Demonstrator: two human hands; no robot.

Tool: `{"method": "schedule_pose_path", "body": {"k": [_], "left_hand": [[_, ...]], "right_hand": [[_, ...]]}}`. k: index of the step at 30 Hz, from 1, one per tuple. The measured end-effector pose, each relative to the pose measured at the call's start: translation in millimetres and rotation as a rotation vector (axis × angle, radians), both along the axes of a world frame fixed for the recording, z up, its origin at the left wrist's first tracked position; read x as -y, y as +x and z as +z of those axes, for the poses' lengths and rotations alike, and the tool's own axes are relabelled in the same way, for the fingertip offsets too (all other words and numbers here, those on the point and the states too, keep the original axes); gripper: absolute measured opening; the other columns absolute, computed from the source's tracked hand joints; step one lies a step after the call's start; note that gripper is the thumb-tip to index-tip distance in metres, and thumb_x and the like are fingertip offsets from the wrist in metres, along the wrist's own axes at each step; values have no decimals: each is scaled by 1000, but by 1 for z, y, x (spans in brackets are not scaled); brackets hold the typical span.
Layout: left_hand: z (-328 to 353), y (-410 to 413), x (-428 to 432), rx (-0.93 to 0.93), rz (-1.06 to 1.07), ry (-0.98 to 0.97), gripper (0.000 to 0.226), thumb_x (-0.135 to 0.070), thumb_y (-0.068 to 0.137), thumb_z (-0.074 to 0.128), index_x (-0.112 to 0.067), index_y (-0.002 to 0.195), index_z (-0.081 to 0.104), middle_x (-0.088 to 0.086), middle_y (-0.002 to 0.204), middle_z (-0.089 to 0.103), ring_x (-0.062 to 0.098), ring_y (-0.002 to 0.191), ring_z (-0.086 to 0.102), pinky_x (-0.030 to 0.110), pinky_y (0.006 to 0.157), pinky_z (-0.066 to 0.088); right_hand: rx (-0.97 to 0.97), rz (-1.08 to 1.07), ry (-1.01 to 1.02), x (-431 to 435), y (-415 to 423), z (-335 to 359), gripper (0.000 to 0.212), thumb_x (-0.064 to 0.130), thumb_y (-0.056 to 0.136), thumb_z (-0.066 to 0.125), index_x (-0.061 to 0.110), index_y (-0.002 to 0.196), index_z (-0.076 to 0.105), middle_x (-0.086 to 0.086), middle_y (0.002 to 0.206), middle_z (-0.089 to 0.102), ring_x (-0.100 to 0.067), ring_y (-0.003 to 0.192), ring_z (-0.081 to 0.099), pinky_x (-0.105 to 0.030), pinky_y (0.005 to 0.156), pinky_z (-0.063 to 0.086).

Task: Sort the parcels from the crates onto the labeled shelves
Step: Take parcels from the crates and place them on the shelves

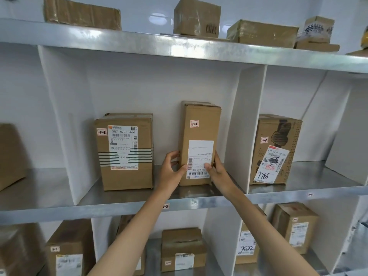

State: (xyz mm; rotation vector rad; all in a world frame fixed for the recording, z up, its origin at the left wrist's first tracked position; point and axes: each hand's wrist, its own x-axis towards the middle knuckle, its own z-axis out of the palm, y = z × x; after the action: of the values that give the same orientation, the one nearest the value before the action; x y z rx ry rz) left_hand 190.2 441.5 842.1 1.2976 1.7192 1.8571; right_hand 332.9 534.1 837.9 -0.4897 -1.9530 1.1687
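middle shelf [59, 213], centre bay: tall parcel [201, 124] stands upright on the metal deck, right of centre in the bay. it is near the white divider [247, 124]; cannot tell whether it touches. a small sticker [194, 123] marked 1-2 sits high on its front, with a white shipping label [200, 150] lower down whose print reads inverted

left hand [172, 168]: grips the parcel's lower left edge, thumb laid across the front face, fingers curled round the left side

right hand [218, 170]: grips the lower right edge, thumb pressed on the shipping label, fingers wrapped behind the right side and mostly hidden. both forearms reach up from below the shelf edge

wider box [125, 176] stands left of the parcel in the same bay, also stickered 1-2. the two are apart, with the left hand's fingers in the gap

shelf-edge tag [165, 206] reading 1-2 is on the front lip, just beside the left forearm

right bay: printed box [278, 132], upright, with a small sticker too blurred to read surely and 7786 handwritten on its slanted label

lower shelf: several cartons, one marked 7022 [247, 249]

top shelf: a row of brown boxes, among them a barcoded box [197, 16]
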Motion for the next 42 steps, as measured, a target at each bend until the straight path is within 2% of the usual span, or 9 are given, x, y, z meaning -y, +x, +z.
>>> {"method": "schedule_pose_path", "body": {"k": [2,5,8,15,18,28,33,38,42], "left_hand": [[1,4,6,-4,23,-12,53,-19,88,63,-23,135,39,-9,130,47,6,118,44,20,89,37],[2,10,14,-26,60,-4,52,-25,92,57,-22,140,36,-4,141,43,13,129,41,25,98,33],[6,19,25,-45,67,14,50,-27,95,51,-21,141,35,-3,144,40,14,132,38,25,102,30],[15,54,74,-84,101,128,47,-26,98,45,-23,142,33,-7,148,36,9,136,32,32,114,27],[14,71,104,-148,156,156,45,-29,99,42,-26,142,33,-8,147,37,7,135,33,35,114,28],[-40,135,264,-129,417,141,42,-33,99,39,-29,141,35,-8,144,41,4,131,37,26,107,32],[-106,142,376,-95,636,48,37,-29,99,40,-27,136,42,-12,140,45,2,128,40,34,111,35],[-134,149,489,-13,836,-18,38,-28,100,40,-23,137,43,-12,138,44,5,130,39,26,111,30],[-168,153,585,63,1039,-74,38,-33,99,41,-25,136,43,-6,139,46,7,130,40,37,113,31]], "right_hand": [[-12,-47,-23,7,1,0,65,31,98,44,32,149,3,3,149,35,-10,127,47,-14,79,52],[-24,-176,17,18,7,0,84,62,85,45,36,149,-1,7,158,14,-14,143,22,-34,114,31],[-51,-249,100,32,16,3,80,56,86,43,29,151,2,9,159,7,-9,146,8,-35,119,11],[-64,-270,341,80,40,15,57,38,99,42,37,145,9,21,148,16,-2,141,12,-32,117,11],[-50,-238,409,107,46,14,59,46,96,36,31,149,14,9,155,20,-8,143,15,-41,119,16],[44,25,385,248,80,-45,63,53,94,30,32,149,10,9,158,13,-6,144,10,-32,117,9],[127,278,268,348,78,-102,58,49,98,32,33,149,11,12,157,13,-3,143,9,-32,117,10],[214,555,232,444,62,-126,60,48,97,32,27,150,13,8,157,17,-5,143,12,-31,118,12],[269,740,214,517,47,-141,69,55,91,30,23,151,15,6,157,18,-12,145,14,-38,120,13]]}}
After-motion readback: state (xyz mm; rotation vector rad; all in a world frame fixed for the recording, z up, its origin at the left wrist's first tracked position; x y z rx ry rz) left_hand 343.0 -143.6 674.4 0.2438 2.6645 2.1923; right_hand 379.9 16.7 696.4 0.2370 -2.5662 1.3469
